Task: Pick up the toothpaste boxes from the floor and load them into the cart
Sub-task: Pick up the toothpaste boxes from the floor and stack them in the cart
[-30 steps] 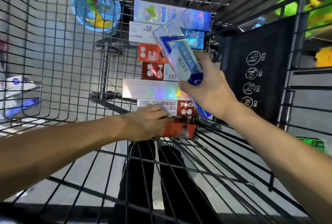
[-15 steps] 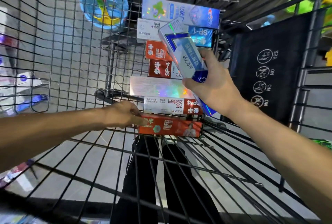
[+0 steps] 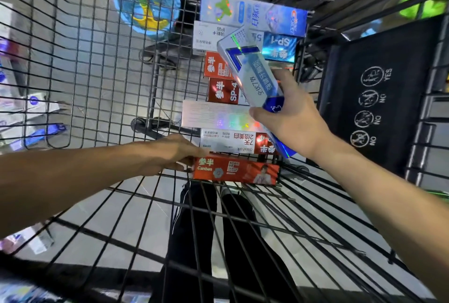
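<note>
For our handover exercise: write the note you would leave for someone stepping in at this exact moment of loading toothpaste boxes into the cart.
Right hand: grips a silver-and-blue box, held tilted above the row, not yet set down.
Left hand: fingers touch the left end of the orange Canban box, the nearest in the row.
Done: a row of boxes lies flat along the right side of the cart, from the holographic box at the far end to the Canban box.
Left: place the held box; more boxes show on the floor through the cart's left wall.
</note>
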